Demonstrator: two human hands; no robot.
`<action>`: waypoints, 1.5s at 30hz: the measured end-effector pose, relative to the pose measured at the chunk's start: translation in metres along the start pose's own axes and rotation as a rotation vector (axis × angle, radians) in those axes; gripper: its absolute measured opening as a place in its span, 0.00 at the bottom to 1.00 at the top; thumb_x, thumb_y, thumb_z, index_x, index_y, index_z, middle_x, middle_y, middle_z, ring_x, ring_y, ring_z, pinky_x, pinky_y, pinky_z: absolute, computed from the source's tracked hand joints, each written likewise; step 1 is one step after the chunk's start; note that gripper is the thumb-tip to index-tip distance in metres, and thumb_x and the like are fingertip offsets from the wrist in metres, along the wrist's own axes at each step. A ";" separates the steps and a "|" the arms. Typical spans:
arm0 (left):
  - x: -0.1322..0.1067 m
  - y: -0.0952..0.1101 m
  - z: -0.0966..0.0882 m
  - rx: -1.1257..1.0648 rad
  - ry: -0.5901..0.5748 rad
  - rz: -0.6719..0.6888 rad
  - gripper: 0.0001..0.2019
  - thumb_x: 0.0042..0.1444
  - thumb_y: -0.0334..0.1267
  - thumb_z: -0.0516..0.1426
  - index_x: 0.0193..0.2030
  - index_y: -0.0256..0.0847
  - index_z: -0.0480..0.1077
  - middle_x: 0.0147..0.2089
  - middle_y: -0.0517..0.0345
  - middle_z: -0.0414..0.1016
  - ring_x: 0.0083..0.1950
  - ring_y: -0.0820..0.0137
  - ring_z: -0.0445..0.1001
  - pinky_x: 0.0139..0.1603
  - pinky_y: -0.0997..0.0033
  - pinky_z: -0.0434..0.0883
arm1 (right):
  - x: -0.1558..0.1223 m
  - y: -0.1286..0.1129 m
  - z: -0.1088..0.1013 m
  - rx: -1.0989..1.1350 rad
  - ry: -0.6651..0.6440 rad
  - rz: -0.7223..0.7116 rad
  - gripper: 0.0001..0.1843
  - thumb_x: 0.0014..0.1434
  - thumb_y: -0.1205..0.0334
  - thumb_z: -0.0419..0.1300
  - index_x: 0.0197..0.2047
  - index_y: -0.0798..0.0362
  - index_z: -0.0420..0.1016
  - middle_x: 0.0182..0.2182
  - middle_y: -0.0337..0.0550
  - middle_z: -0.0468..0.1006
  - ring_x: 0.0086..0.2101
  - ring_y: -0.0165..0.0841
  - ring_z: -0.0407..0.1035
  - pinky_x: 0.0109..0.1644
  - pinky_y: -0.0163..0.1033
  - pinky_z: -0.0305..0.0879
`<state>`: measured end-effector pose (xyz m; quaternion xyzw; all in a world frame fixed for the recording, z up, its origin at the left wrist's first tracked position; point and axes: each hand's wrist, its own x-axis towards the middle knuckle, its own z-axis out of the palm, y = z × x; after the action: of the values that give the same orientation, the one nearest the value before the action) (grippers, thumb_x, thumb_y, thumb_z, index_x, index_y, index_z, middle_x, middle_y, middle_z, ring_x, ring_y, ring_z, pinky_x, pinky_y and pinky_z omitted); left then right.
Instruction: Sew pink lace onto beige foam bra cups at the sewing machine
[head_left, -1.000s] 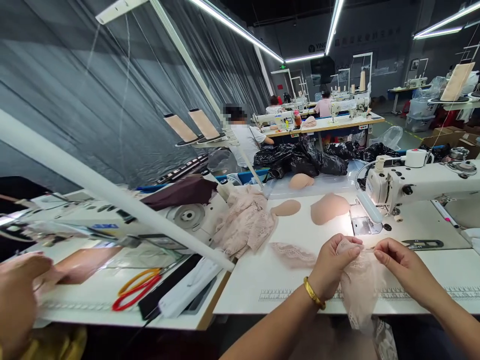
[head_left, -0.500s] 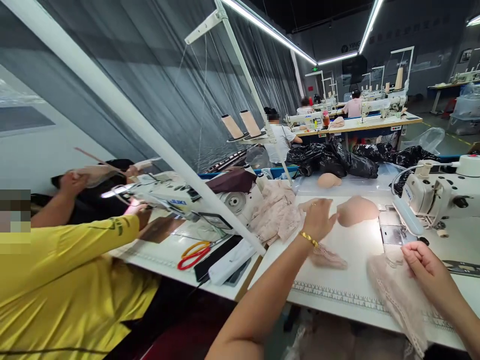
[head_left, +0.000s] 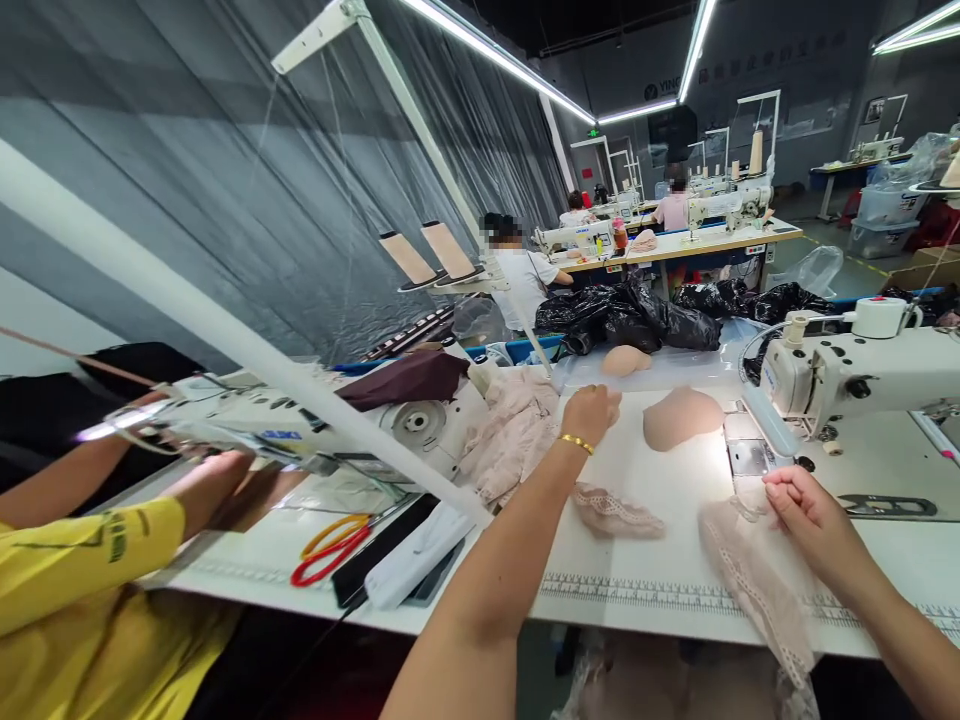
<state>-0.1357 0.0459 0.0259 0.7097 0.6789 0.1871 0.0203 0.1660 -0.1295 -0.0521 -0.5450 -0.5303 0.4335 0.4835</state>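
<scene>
My left hand [head_left: 589,412] reaches far across the white table [head_left: 675,480]. Its fingers curl down over a flat beige foam cup that is almost hidden beneath them. A larger beige foam cup [head_left: 679,416] lies just right of that hand, and a third one [head_left: 626,360] sits further back. My right hand [head_left: 806,510] is closed in a pinch on a pale pink lace piece [head_left: 750,575], which drapes over the table's front edge. It holds the lace in front of the white sewing machine [head_left: 847,375]. A second lace piece [head_left: 616,510] lies flat between my arms.
A heap of pink lace fabric [head_left: 514,432] lies left of my left hand. Red and orange scissors [head_left: 330,550] rest on the neighbouring table by another sewing machine [head_left: 300,430]. There a person in a yellow sleeve [head_left: 90,560] is working. Black bags [head_left: 630,315] are piled behind.
My left hand let go of the lace, reached out to the foam cups and closed over the flat one. My right hand kept the lace. The view swung left, then partly back.
</scene>
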 end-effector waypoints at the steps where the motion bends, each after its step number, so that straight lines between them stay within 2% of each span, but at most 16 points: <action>1: -0.005 0.002 -0.004 -0.035 0.039 0.003 0.10 0.67 0.32 0.57 0.52 0.34 0.73 0.48 0.46 0.77 0.52 0.60 0.77 0.57 0.57 0.75 | 0.000 -0.002 0.000 0.030 0.000 0.004 0.21 0.66 0.38 0.57 0.45 0.48 0.71 0.30 0.37 0.76 0.29 0.35 0.70 0.36 0.41 0.65; 6: -0.060 0.031 -0.019 -0.343 0.154 0.080 0.25 0.63 0.29 0.52 0.67 0.41 0.62 0.41 0.59 0.76 0.40 0.72 0.76 0.45 0.72 0.76 | -0.002 -0.005 0.000 0.095 0.026 0.010 0.23 0.65 0.36 0.59 0.46 0.49 0.72 0.34 0.40 0.81 0.28 0.34 0.68 0.35 0.40 0.65; 9: -0.104 0.059 -0.014 -0.866 0.121 0.128 0.23 0.56 0.32 0.55 0.60 0.43 0.72 0.35 0.63 0.73 0.35 0.74 0.73 0.38 0.75 0.74 | -0.006 -0.003 -0.001 0.136 0.029 0.011 0.24 0.65 0.35 0.58 0.47 0.48 0.73 0.36 0.42 0.82 0.28 0.33 0.68 0.37 0.41 0.66; 13: -0.145 0.091 0.008 -1.198 0.041 0.075 0.13 0.53 0.33 0.56 0.46 0.42 0.74 0.33 0.63 0.72 0.31 0.74 0.72 0.32 0.76 0.73 | -0.013 -0.004 -0.003 0.189 0.022 0.013 0.25 0.66 0.34 0.57 0.47 0.48 0.73 0.36 0.43 0.82 0.30 0.34 0.71 0.39 0.42 0.68; 19: -0.170 0.097 0.034 -1.094 0.117 0.150 0.07 0.53 0.29 0.56 0.38 0.42 0.70 0.36 0.62 0.71 0.34 0.73 0.73 0.33 0.75 0.73 | -0.021 -0.014 -0.007 0.194 -0.015 0.019 0.26 0.63 0.34 0.62 0.49 0.48 0.72 0.33 0.41 0.80 0.33 0.36 0.74 0.40 0.42 0.69; 24: -0.185 0.092 0.039 -0.986 0.239 0.321 0.10 0.53 0.24 0.54 0.38 0.44 0.68 0.35 0.64 0.69 0.35 0.74 0.70 0.33 0.79 0.72 | -0.018 -0.019 -0.005 0.181 -0.048 0.013 0.28 0.56 0.36 0.69 0.48 0.48 0.70 0.32 0.39 0.80 0.34 0.37 0.76 0.38 0.41 0.70; 26: -0.189 0.088 0.034 -0.923 0.218 0.391 0.12 0.53 0.23 0.54 0.39 0.44 0.67 0.36 0.63 0.69 0.35 0.74 0.70 0.33 0.78 0.73 | -0.019 -0.020 -0.006 0.162 -0.062 0.007 0.27 0.57 0.38 0.69 0.49 0.48 0.69 0.34 0.40 0.81 0.36 0.38 0.77 0.41 0.42 0.71; 28: -0.192 0.082 0.020 -0.823 0.104 0.465 0.17 0.50 0.23 0.55 0.44 0.45 0.69 0.41 0.60 0.70 0.40 0.70 0.72 0.41 0.71 0.76 | -0.021 -0.023 -0.009 0.085 -0.073 -0.012 0.24 0.61 0.41 0.66 0.51 0.47 0.68 0.36 0.41 0.82 0.39 0.38 0.77 0.44 0.43 0.71; 30: -0.190 0.076 -0.003 -0.723 -0.073 0.527 0.28 0.47 0.23 0.57 0.56 0.47 0.70 0.53 0.52 0.70 0.53 0.63 0.73 0.55 0.58 0.75 | -0.027 -0.029 -0.012 -0.078 -0.076 -0.059 0.19 0.66 0.45 0.61 0.54 0.46 0.67 0.37 0.40 0.82 0.39 0.38 0.77 0.44 0.42 0.70; 32: -0.183 0.073 -0.029 -0.684 -0.269 0.583 0.37 0.50 0.27 0.61 0.68 0.52 0.64 0.66 0.46 0.62 0.68 0.54 0.64 0.68 0.46 0.66 | -0.034 -0.041 -0.014 -0.266 -0.107 -0.146 0.15 0.69 0.49 0.59 0.55 0.45 0.68 0.37 0.40 0.82 0.39 0.37 0.77 0.43 0.42 0.70; 34: -0.171 0.076 -0.046 -0.709 -0.480 0.677 0.42 0.53 0.38 0.67 0.73 0.52 0.57 0.73 0.44 0.56 0.74 0.50 0.56 0.73 0.42 0.59 | -0.042 -0.057 -0.014 -0.401 -0.215 -0.272 0.10 0.71 0.53 0.57 0.54 0.44 0.70 0.38 0.39 0.82 0.39 0.36 0.77 0.43 0.40 0.70; 37: -0.147 0.087 -0.048 -0.758 -0.790 0.767 0.39 0.50 0.52 0.69 0.67 0.46 0.64 0.65 0.45 0.68 0.67 0.50 0.65 0.68 0.46 0.63 | -0.046 -0.077 -0.014 -0.494 -0.384 -0.490 0.08 0.73 0.61 0.54 0.52 0.43 0.71 0.41 0.37 0.83 0.39 0.33 0.78 0.42 0.37 0.71; 39: -0.131 0.092 -0.038 -0.789 -0.988 0.711 0.26 0.52 0.54 0.67 0.51 0.42 0.70 0.46 0.53 0.75 0.49 0.60 0.74 0.52 0.59 0.73 | -0.043 -0.084 -0.017 -0.558 -0.334 -0.633 0.09 0.73 0.63 0.53 0.53 0.43 0.70 0.42 0.38 0.82 0.39 0.32 0.78 0.42 0.36 0.71; 40: -0.124 0.093 -0.032 -0.803 -1.039 0.663 0.21 0.53 0.54 0.66 0.43 0.41 0.69 0.38 0.59 0.73 0.40 0.66 0.72 0.42 0.66 0.72 | -0.039 -0.086 -0.018 -0.606 -0.244 -0.701 0.09 0.73 0.63 0.54 0.54 0.44 0.70 0.42 0.39 0.82 0.39 0.33 0.77 0.42 0.37 0.71; 42: -0.111 0.090 -0.026 -0.792 -0.930 0.592 0.16 0.57 0.49 0.63 0.35 0.42 0.63 0.30 0.65 0.65 0.31 0.73 0.64 0.31 0.74 0.63 | -0.029 -0.088 -0.021 -0.700 -0.021 -0.815 0.07 0.72 0.64 0.56 0.52 0.47 0.71 0.38 0.40 0.81 0.36 0.34 0.76 0.40 0.38 0.70; 45: -0.101 0.081 -0.027 -0.539 -0.397 0.671 0.10 0.58 0.34 0.59 0.32 0.42 0.60 0.29 0.65 0.62 0.30 0.72 0.62 0.31 0.72 0.59 | -0.012 -0.081 -0.018 -0.761 0.208 -0.964 0.09 0.69 0.69 0.60 0.51 0.50 0.72 0.36 0.42 0.82 0.35 0.34 0.76 0.41 0.39 0.69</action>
<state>-0.0669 -0.0643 0.0497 0.8814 0.3221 0.2134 0.2717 0.1703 -0.1454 0.0305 -0.4176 -0.7843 -0.1083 0.4458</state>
